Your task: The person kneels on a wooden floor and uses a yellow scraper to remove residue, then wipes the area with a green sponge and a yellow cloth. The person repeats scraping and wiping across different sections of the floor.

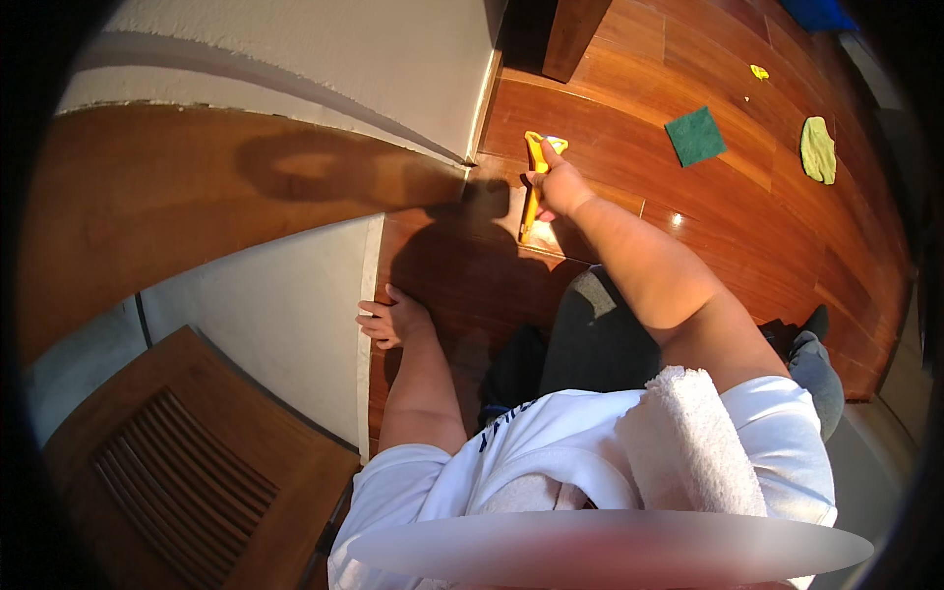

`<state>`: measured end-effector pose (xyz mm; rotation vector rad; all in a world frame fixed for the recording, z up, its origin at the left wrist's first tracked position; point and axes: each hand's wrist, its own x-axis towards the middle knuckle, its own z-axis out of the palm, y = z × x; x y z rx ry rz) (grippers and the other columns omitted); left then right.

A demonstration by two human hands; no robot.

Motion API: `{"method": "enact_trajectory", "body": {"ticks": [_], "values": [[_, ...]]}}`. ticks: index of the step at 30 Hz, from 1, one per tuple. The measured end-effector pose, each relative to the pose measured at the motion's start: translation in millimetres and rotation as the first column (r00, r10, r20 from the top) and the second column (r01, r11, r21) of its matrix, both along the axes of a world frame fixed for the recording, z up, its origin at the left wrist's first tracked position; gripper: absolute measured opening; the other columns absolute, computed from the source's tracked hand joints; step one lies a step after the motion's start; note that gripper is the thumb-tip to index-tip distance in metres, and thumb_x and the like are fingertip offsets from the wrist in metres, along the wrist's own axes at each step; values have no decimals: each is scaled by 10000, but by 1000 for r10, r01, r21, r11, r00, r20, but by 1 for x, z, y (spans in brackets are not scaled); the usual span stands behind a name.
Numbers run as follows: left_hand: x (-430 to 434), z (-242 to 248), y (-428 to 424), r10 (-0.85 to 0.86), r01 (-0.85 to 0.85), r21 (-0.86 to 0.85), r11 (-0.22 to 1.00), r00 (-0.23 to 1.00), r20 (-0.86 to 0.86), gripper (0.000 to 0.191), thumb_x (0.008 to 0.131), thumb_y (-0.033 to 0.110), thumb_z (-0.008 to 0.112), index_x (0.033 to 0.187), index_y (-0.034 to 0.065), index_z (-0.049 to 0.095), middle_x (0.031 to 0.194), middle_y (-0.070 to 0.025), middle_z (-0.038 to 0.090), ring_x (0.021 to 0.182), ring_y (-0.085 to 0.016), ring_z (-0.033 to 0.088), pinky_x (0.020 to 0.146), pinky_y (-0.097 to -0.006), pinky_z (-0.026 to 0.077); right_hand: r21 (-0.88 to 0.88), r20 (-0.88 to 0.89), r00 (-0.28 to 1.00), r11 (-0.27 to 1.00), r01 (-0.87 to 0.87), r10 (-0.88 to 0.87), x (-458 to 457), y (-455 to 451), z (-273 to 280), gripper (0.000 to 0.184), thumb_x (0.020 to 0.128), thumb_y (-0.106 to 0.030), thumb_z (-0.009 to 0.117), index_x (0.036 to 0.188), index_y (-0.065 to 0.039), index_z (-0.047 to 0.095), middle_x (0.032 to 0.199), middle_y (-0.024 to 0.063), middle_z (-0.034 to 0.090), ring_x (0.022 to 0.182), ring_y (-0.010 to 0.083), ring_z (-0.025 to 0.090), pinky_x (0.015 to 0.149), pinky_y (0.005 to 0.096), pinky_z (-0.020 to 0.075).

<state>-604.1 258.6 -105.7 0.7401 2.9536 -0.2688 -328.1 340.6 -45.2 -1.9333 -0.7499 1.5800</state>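
My right hand (559,184) grips the handle of a yellow scraper (532,199), its wide head pointing away from me, above the glossy wooden floor near the wall corner. My left hand (398,318) rests with fingers spread on the white edge (366,295) of a low step or panel, holding nothing. To the right of the scraper a green scouring pad (695,137) lies on the floor. Farther right is a crumpled yellow-green cloth or glove (818,151); which one is unclear. A small yellow piece (759,72) lies beyond the pad.
A wooden slatted door or panel (184,472) stands at the lower left. Along the left runs a broad wooden board (184,177) below a pale wall (332,51). A dark wooden post (571,37) rises at the top. A blue object (818,13) is at the upper right.
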Motion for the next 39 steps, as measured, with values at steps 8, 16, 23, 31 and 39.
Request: {"method": "enact_trajectory", "body": {"ticks": [8, 16, 23, 31, 39], "values": [[-2, -5, -3, -6, 6, 12, 1000, 1000, -19, 668, 846, 598, 308, 1368, 193, 213, 1420, -110, 174, 1300, -267, 174, 992, -498, 177, 32, 26, 994, 994, 104, -105, 60, -19, -2, 648, 861, -116, 506, 1388, -182, 136, 627, 121, 531, 405, 182, 522, 321, 306, 441], [-7, -23, -6, -2, 12, 80, 997, 992, -126, 667, 825, 641, 280, 1352, 233, 268, 1409, -78, 223, 1291, -243, 210, 989, -481, 189, -73, 1, 1000, 997, 10, -10, 101, -36, -2, 669, 860, -123, 518, 1390, -168, 111, 713, 153, 565, 390, 197, 527, 326, 302, 453], [-14, -43, -8, -28, 70, 128, 989, 952, -305, 681, 794, 688, 251, 1300, 250, 373, 1349, -62, 351, 1224, -231, 340, 934, -470, 256, -97, 99, 995, 995, -21, 31, 136, -36, -8, 627, 859, -126, 500, 1383, -214, 166, 798, 191, 581, 407, 222, 533, 312, 329, 442], [-17, -40, -10, -61, 100, 121, 988, 956, -288, 697, 787, 692, 266, 1304, 238, 370, 1352, -82, 346, 1229, -259, 336, 915, -488, 279, -27, 273, 930, 965, 261, -245, 192, -50, 0, 588, 866, -109, 504, 1366, -264, 238, 837, 136, 567, 674, 265, 592, 494, 426, 490], [-12, -21, -9, -69, 80, 94, 992, 990, -122, 712, 810, 659, 266, 1346, 191, 293, 1393, -123, 258, 1277, -284, 250, 957, -529, 237, -38, 537, 824, 981, -188, 179, 185, -74, -21, 535, 828, -115, 525, 1328, -128, 333, 1053, 265, 553, 968, 350, 560, 810, 360, 447]]}}
